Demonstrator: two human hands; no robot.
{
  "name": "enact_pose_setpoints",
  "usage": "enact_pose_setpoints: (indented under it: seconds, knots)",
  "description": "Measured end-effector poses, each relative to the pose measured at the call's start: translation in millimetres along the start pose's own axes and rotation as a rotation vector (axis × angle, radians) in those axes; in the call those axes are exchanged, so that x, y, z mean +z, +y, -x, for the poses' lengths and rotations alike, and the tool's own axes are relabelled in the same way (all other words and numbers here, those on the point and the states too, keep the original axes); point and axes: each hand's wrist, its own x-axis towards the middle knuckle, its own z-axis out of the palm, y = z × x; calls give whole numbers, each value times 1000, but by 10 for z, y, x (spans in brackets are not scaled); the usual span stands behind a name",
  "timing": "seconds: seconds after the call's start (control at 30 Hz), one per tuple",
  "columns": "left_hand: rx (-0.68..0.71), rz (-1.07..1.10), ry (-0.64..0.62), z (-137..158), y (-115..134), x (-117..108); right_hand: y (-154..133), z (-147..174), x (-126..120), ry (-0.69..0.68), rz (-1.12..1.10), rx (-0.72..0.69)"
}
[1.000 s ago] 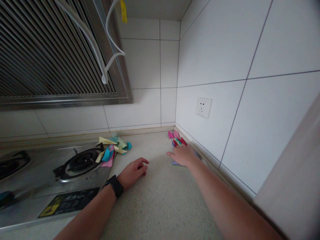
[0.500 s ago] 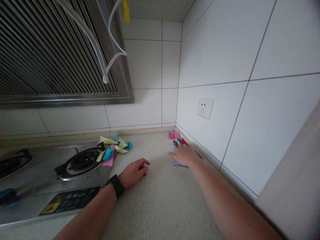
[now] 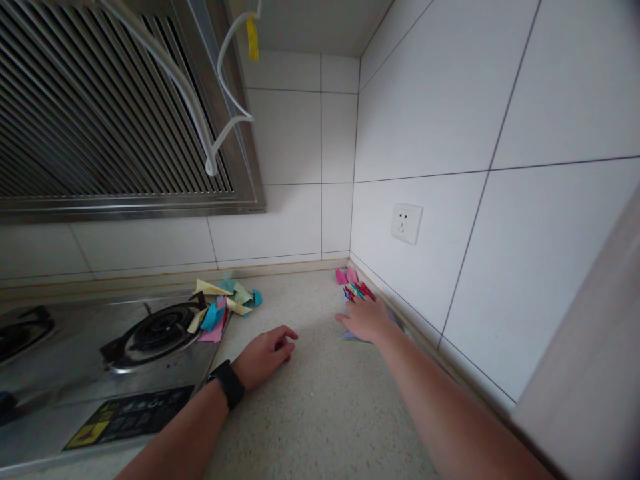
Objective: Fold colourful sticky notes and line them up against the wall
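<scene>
My right hand point(image 3: 367, 319) reaches to the right side, with thumb and fingers spread over a stack of purplish paper sheets point(image 3: 356, 337). Just past its fingertips lies a cluster of small red, blue and teal folded papers point(image 3: 357, 291); whether the fingers touch them I cannot tell. Behind that are pink folded papers point(image 3: 346, 275) by the corner. My left hand point(image 3: 265, 357), with a black watch on the wrist, rests on the speckled countertop point(image 3: 320, 413). Its fingers are loosely bent and apart, holding nothing visible.
On the left, a pile of crumpled yellow, blue and pink papers point(image 3: 220, 307) overlaps the edge of the gas stove point(image 3: 75, 387), near a burner point(image 3: 163, 330). Above hang the range hood point(image 3: 110, 120) and a white cable point(image 3: 220, 67). A tiled wall with a socket point(image 3: 407, 224) bounds the right.
The view has tilted up slightly, so the scene sits a little lower. Both hands keep nearly the same places on the counter, and the papers look unmoved.
</scene>
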Motion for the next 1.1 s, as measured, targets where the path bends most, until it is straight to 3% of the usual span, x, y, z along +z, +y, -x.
enact_pose_setpoints:
  seconds: [0.3,1.1]
  knots:
    - [-18,3,-3,1,24,-7,-7,14,-19,-60,-9,6]
    - [3,-16,-23,15,49,-17,-24,12,-10,-47,-39,30]
